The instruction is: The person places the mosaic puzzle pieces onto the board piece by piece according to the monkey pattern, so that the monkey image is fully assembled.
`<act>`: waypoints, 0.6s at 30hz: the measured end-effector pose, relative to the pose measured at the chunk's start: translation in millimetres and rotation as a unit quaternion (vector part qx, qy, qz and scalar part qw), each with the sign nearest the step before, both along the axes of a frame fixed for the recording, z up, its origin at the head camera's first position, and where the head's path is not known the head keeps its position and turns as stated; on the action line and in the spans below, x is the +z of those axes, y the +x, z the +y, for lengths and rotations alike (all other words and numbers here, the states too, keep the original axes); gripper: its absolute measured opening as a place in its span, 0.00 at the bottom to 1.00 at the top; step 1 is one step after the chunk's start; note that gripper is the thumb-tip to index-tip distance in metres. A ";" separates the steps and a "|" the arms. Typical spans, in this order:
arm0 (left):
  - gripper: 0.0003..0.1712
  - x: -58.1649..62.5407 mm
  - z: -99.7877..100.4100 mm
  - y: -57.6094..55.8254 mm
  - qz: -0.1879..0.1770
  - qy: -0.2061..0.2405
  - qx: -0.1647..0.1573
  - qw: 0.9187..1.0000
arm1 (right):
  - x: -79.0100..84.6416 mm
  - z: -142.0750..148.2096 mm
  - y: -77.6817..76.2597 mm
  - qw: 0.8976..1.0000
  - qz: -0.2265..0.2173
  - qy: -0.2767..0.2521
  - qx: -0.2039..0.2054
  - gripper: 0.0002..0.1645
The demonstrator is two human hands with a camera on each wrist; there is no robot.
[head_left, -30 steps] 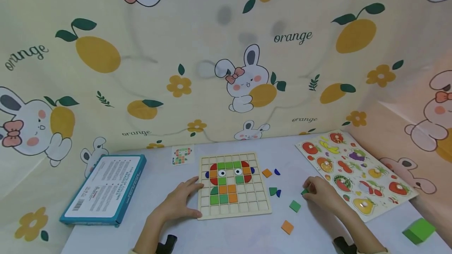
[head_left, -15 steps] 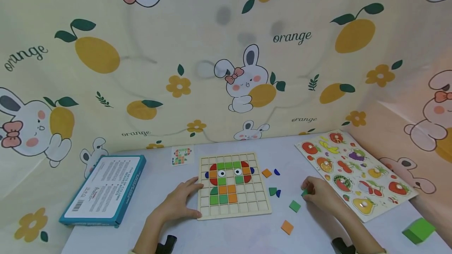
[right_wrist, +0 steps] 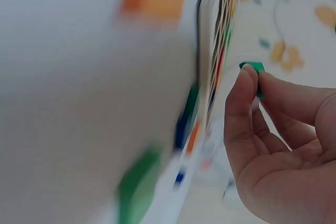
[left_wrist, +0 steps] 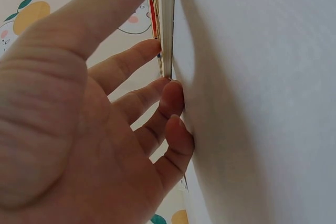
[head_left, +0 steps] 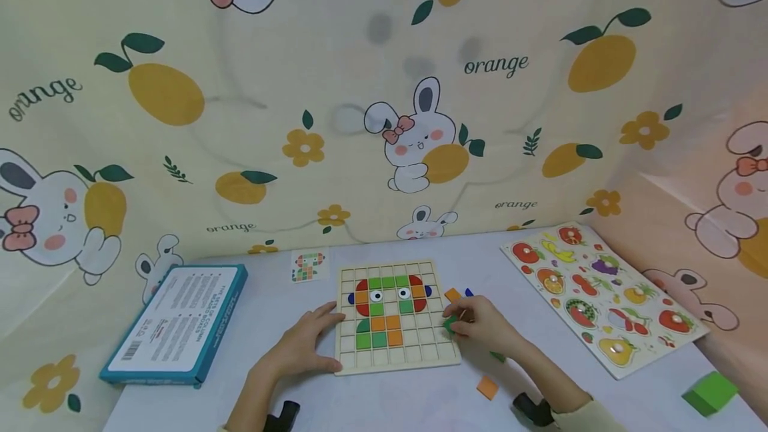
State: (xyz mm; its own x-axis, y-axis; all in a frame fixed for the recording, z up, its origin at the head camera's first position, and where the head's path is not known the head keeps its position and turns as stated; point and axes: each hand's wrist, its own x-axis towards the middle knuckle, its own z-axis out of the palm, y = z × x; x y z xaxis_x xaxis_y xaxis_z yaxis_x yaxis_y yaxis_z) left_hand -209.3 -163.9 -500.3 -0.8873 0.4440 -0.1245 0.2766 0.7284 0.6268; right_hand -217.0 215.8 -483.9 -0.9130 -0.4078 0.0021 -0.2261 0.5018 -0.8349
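My right hand (head_left: 489,331) pinches a small green tile (right_wrist: 256,66) between thumb and index finger, at the right edge of the wooden grid board (head_left: 440,337). Red, green, orange and blue tiles and two eye pieces form a figure on that board. My left hand (head_left: 304,344) rests at the board's left edge, its fingers and thumb spread and touching the side; the left wrist view shows the fingertips along the edge. Close to my right hand lie an orange tile (head_left: 453,295) and a blue piece (head_left: 469,292). Below it a green tile (head_left: 498,356) is partly hidden.
An orange tile (head_left: 487,387) lies in front of the board's right corner. A pattern card (head_left: 309,265) is behind the board. To the left is a blue box (head_left: 180,325); to the right, a fruit puzzle board (head_left: 606,299) and a green block (head_left: 711,393).
My right hand has moved left from beside the fruit puzzle board to the grid board's right edge, carrying the green tile. My left hand has stayed in place.
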 end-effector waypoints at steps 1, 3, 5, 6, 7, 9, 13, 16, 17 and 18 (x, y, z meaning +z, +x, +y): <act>0.53 0.1 0.1 -0.2 0.000 -0.001 0.000 1.000 | -0.1 -8.4 -1.2 1.000 0.001 0.000 0.013 0.07; 0.53 -0.6 0.1 -0.6 -0.002 -0.002 0.001 1.000 | 0.8 -23.8 -3.4 0.999 0.002 0.003 0.035 0.07; 0.53 -0.8 0.0 -0.9 -0.003 -0.001 0.002 1.000 | 2.4 -37.7 -5.6 0.999 0.002 0.013 0.049 0.06; 0.53 -1.2 -0.3 -1.1 -0.003 -0.001 0.003 1.000 | 3.0 -43.8 -6.9 0.998 0.005 0.020 0.055 0.06; 0.53 -1.4 -0.4 -1.3 -0.001 -0.001 0.002 1.000 | 4.0 -49.2 -7.9 0.998 0.010 0.029 0.059 0.05; 0.53 -1.8 -0.8 -1.8 0.000 -0.002 0.002 1.000 | 4.9 -58.9 -10.1 0.996 0.019 0.052 0.065 0.06; 0.53 -3.7 -1.6 -2.9 0.001 -0.003 0.002 1.000 | 5.0 -72.5 -10.9 0.994 0.026 0.084 0.069 0.08; 0.53 -4.2 -1.7 -2.9 0.001 -0.002 0.000 1.000 | 4.3 -78.3 -9.8 0.992 0.031 0.096 0.070 0.08; 0.53 -4.1 -1.7 -2.7 0.001 -0.001 0.000 1.000 | 4.1 -79.5 -9.4 0.992 0.034 0.099 0.070 0.08; 0.53 -3.8 -1.5 -2.6 0.001 0.000 0.000 1.000 | 4.1 -80.6 -9.2 0.992 0.035 0.102 0.070 0.08</act>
